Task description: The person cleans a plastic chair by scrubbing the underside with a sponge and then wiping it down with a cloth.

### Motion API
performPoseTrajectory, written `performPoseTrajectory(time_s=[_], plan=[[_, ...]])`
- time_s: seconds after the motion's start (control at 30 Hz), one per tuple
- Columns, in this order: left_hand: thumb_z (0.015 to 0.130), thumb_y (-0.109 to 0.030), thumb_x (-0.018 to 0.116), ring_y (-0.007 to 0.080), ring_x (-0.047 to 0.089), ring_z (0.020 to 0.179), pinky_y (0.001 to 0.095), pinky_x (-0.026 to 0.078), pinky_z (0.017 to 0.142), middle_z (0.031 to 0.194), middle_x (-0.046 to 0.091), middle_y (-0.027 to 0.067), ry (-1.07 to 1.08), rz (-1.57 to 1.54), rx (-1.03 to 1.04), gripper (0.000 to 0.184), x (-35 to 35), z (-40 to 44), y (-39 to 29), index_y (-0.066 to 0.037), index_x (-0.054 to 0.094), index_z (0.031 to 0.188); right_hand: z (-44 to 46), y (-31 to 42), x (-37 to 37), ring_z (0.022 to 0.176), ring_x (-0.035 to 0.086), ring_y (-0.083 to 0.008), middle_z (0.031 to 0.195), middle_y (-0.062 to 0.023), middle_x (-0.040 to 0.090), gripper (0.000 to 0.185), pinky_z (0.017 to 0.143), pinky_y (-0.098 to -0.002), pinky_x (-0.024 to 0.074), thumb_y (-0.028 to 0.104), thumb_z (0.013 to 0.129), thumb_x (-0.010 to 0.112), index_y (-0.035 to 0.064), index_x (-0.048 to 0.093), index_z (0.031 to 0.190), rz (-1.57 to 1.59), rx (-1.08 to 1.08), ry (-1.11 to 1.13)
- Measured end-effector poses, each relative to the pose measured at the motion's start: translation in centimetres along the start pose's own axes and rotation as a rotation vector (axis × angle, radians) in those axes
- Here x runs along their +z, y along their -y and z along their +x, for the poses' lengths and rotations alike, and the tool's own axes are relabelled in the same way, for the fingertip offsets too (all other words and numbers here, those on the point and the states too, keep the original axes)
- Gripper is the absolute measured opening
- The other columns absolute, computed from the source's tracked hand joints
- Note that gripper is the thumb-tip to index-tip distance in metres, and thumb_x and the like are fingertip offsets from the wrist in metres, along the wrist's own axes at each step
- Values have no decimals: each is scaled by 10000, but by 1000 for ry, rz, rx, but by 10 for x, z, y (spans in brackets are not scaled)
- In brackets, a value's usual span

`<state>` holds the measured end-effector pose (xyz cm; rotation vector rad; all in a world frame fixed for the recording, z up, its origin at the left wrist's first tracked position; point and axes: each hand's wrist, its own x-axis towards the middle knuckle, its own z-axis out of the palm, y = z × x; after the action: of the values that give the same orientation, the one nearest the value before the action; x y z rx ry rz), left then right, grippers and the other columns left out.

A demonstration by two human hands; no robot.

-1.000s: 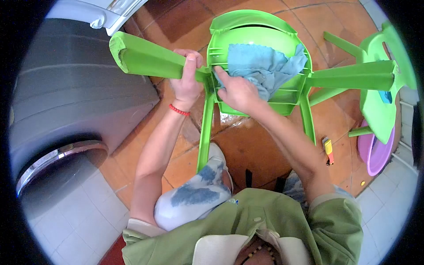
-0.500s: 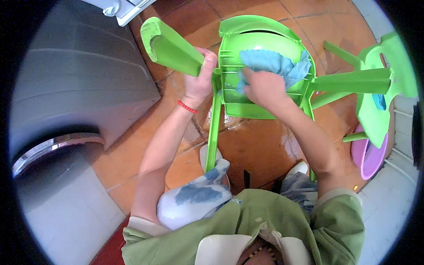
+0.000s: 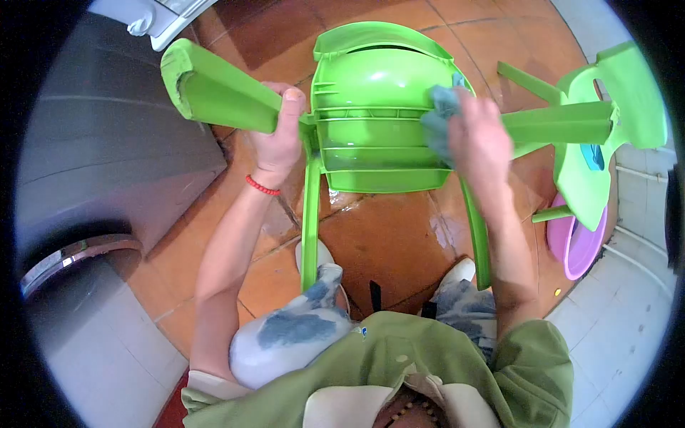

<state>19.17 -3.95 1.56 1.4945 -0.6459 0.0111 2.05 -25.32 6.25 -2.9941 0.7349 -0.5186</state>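
Observation:
A green plastic chair [image 3: 378,132] is turned over in front of me, its ribbed underside facing up and its legs sticking out. My left hand [image 3: 282,139] is wrapped round the base of its left upper leg, a red bead bracelet on that wrist. At the right side of the underside, my right hand [image 3: 481,139] grips a blue cloth [image 3: 441,121] pressed against the chair. Motion blurs the right fingers a little, and part of the cloth is hidden under them.
A second green chair [image 3: 592,185] stands at the right, a small blue thing [image 3: 592,157] on its seat. Beneath it is a pink basin [image 3: 578,250] by the tiled wall. A large dark grey appliance [image 3: 121,135] fills the left side. The orange tile floor [image 3: 385,235] looks wet in places.
My right hand has moved the cloth from the middle of the underside to its right edge, bunching it up. My left hand keeps its hold on the leg. The whole view has shifted slightly.

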Motion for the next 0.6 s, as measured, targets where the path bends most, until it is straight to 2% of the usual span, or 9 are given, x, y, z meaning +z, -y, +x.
performPoseTrajectory(time_s=[0.1, 0.17, 0.27, 0.37, 0.47, 0.57, 0.6], plan=[[914, -114, 575, 89, 494, 653, 247, 419, 587, 739, 547, 21, -49, -202, -6, 112, 4, 0, -1, -15, 529, 889, -10, 33, 44, 846, 596, -254, 956, -72, 550, 444, 660, -353, 527, 79, 801, 541, 170, 544, 1235, 111, -165, 114], [913, -105, 573, 91, 496, 660, 247, 421, 593, 749, 549, 25, -56, -207, -16, 108, 5, 0, -2, -12, 526, 888, -14, 60, 77, 908, 575, -222, 952, -55, 545, 489, 646, -340, 529, 85, 770, 556, 186, 555, 1248, 172, -239, 56], [914, -98, 567, 92, 498, 668, 249, 424, 601, 764, 554, 27, -62, -211, -20, 103, 4, 0, -2, -8, 526, 889, -10, 83, 88, 880, 564, -207, 935, -34, 519, 531, 630, -332, 528, 115, 758, 565, 198, 539, 1282, 207, -439, -18], [916, -106, 564, 97, 505, 690, 253, 430, 622, 784, 558, 25, -39, -168, -17, 105, 0, 0, 5, -7, 535, 894, -1, 68, 73, 843, 550, -196, 923, -25, 495, 546, 615, -325, 526, 144, 760, 560, 185, 524, 1304, 18, -582, 72], [916, -122, 568, 105, 517, 719, 260, 436, 650, 801, 564, 23, -28, -162, -15, 115, -1, 0, 8, -10, 551, 893, 1, 32, 56, 812, 551, -189, 871, -22, 513, 410, 563, -284, 512, 160, 805, 545, 138, 571, 1213, -90, -664, 95], [914, -134, 573, 117, 529, 747, 269, 440, 676, 814, 570, 26, 1, -182, -24, 121, -3, -2, 11, -16, 566, 891, -4, 15, 38, 794, 557, -205, 875, -54, 508, 390, 566, -297, 517, 152, 805, 544, 128, 579, 1192, -280, -610, 149], [913, -137, 574, 121, 533, 756, 272, 441, 684, 819, 571, 27, 13, -189, -25, 122, -4, -2, 12, -18, 570, 890, -4, 9, 37, 800, 559, -222, 898, -69, 503, 422, 575, -319, 521, 142, 803, 543, 128, 558, 1224, -298, -562, 239]])
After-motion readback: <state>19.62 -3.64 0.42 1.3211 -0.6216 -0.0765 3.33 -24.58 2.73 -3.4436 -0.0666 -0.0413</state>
